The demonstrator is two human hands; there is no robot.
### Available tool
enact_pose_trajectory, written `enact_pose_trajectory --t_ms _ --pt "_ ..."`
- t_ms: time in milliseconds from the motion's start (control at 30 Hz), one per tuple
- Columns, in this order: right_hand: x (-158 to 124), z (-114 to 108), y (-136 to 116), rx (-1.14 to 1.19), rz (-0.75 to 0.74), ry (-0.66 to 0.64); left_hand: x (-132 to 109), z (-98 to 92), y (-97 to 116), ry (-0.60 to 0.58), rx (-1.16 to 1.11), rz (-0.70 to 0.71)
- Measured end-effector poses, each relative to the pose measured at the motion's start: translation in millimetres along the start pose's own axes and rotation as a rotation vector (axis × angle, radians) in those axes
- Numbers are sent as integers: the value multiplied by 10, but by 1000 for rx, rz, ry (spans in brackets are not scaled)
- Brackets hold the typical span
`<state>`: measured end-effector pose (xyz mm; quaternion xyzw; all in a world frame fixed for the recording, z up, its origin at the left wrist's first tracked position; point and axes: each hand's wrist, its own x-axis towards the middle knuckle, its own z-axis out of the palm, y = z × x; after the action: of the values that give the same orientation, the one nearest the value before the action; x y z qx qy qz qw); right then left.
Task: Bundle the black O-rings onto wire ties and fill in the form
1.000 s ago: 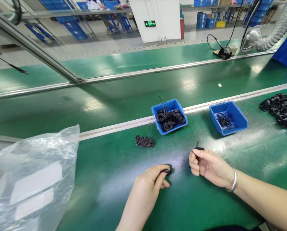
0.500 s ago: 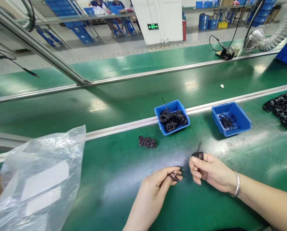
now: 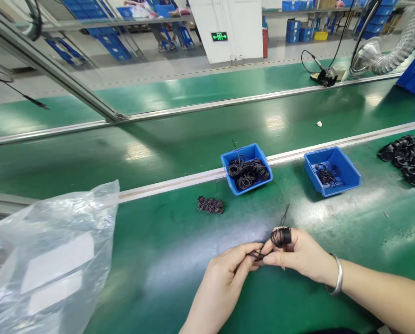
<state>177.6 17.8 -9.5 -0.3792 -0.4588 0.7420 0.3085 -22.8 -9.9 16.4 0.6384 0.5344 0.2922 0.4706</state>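
My left hand (image 3: 224,274) is closed in a pinch on a few thin black rings (image 3: 255,254). A stack of thin black rings (image 3: 281,237) sits round the index finger of my right hand (image 3: 303,255), with a loose strand sticking up. The right thumb and fingertip meet the rings at the left fingertips, so both hands touch there. Beyond the hands stands a blue bin (image 3: 246,189) filled with coiled black rings. Another blue bin (image 3: 348,183) to its right holds a smaller loose tangle. A cluster of dark ridged parts (image 3: 210,204) lies on the green table left of the bins.
A clear plastic bag (image 3: 99,222) with white labels covers the left side. Black curved parts (image 3: 407,160) are heaped at the right. A metal frame post (image 3: 64,74) slants across the upper left. A soldering iron stand (image 3: 326,76) sits at the back.
My right hand has moved left and its thumb and fingertip have come to the rings in my left hand. The ring stack on its finger now shows more fully.
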Motion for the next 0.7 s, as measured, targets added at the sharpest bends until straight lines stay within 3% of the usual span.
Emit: enact_pose_trajectory --t_ms 233,500,700 --pt "-12 23 11 2 37 9 -5 21 -13 -68 -20 -53" --pt "-9 27 -24 194 88 -1 3 -21 -43 146 195 134" --pt "-5 17 3 242 69 -9 1 -3 -31 198 231 234"
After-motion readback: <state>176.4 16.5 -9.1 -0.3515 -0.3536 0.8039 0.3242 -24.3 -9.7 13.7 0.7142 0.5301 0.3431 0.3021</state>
